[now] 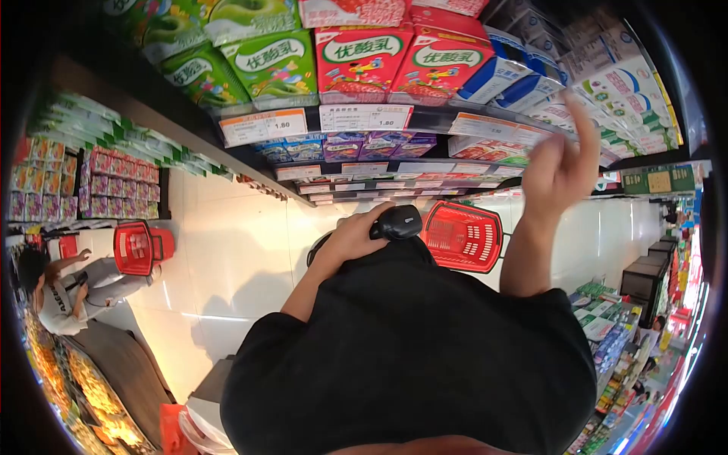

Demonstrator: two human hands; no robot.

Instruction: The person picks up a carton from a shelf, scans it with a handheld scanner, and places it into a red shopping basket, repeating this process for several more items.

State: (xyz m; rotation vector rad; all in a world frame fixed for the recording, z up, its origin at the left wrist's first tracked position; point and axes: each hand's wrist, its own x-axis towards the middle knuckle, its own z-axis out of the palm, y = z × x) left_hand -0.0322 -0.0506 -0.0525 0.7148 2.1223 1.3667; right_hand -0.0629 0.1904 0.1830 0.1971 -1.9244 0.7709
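Note:
My left hand (358, 236) is closed around a black rounded device (400, 223) in front of my body. On the right, my right hand (560, 163) is raised before the shelves, one finger stretched out and the others curled, slightly blurred; I see nothing in it. Beyond that finger stand blue and white cartons (531, 80). Red drink cartons (362, 64) and green ones (271, 67) fill the upper shelf above price labels (365, 118). A red shopping basket (464, 236) is below, between my two arms, and neither hand visibly touches it.
Lower shelves hold small blue and purple packs (364, 146). At the left, a person (64, 296) is beside another red basket (135, 248). Pale floor tiles (220, 205) lie between the shelves and a display counter (125, 364). Stacked goods (607, 326) stand at the lower right.

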